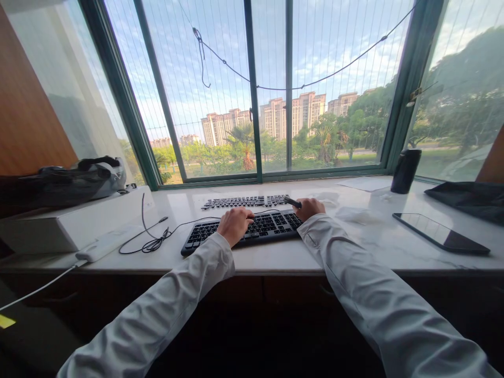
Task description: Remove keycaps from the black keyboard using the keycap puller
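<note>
A black keyboard [275, 224] lies on the white marble-look counter, slightly angled. My left hand [235, 224] rests palm down over its middle-left part, fingers stretched loosely across the keys and no object visible in them. Above the keyboard's right end, my right hand [310, 209] is closed around a slim black tool [292, 202] with a brush-like tip pointing left; its exact kind is hard to make out. Just behind the keyboard, loose black keycaps [236, 201] are laid out in rows, the tool's tip close to their right end.
A coiled black cable [155, 244] lies left of the keyboard, near a white power strip [104, 244] and a white box [71, 223] bearing a dark bag. Crumpled clear plastic [356, 214], a tablet [441, 231], a black bottle [405, 171] and dark cloth [464, 202] are on the right.
</note>
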Tool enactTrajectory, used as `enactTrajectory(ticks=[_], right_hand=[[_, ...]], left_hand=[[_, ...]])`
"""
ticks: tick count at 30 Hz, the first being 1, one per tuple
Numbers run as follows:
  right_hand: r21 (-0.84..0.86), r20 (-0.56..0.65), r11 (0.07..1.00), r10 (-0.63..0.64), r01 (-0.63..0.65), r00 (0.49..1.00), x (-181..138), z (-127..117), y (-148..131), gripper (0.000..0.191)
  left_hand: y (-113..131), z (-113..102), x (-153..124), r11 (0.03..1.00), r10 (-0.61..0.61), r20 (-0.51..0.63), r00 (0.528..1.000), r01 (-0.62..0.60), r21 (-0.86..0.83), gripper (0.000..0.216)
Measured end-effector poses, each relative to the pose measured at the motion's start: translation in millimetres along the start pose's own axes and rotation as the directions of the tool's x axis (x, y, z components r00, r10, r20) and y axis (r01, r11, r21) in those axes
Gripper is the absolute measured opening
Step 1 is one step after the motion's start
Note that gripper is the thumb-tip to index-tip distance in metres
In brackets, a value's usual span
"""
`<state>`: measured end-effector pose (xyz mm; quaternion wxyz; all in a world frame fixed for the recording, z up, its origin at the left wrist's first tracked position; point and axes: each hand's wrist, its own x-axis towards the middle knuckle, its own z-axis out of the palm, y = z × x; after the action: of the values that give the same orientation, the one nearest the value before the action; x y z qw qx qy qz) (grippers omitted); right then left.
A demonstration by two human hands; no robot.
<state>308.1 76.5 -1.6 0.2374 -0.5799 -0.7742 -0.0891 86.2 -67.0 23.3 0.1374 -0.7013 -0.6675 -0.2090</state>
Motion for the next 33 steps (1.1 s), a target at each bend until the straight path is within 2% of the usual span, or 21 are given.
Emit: enactTrajectory(ticks=[2, 5, 8, 13, 21, 33], right_hand=[[0.002, 0.005, 1.000, 0.005, -0.005, 1.000, -0.2, -1.1, 0.0, 0.033], [0.007, 0.012, 1.000, 0.024, -0.024, 1.000, -0.3, -2.7, 0.4, 0.034], [0.006, 0.032, 1.000, 0.029, -0.029, 0.999, -0.1, -3.9, 1.1, 0.034], [-0.004, 0.045, 1.000, 0.013, -0.013, 0.999, 1.0, -4.1, 1.2, 0.034], [0.000, 0.028, 1.000, -0.003, 0.003, 1.000, 3.1, -3.0, -0.8, 0.034], [-0.014, 0.053, 1.000, -0.010, 0.011, 0.999, 1.2, -9.0, -5.6, 0.034]], left_hand=[[-4.9, -3.9, 22.0, 1.000, 0.007, -0.004, 1.000, -0.007, 0.004, 0.021], [-12.0, 1.7, 60.3, 1.000, 0.003, 0.106, 0.994, -0.003, 0.001, 0.019], [-15.1, 19.7, 93.7, 0.999, -0.021, 0.195, 0.981, 0.015, 0.029, 0.021], [-15.7, 54.8, 126.9, 0.997, -0.058, 0.228, 0.972, 0.047, 0.054, 0.018], [-28.6, 84.8, 146.8, 0.997, -0.038, 0.246, 0.969, 0.021, 0.071, 0.017], [-29.8, 96.0, 152.7, 0.995, -0.041, 0.233, 0.972, 0.018, 0.099, 0.019]])
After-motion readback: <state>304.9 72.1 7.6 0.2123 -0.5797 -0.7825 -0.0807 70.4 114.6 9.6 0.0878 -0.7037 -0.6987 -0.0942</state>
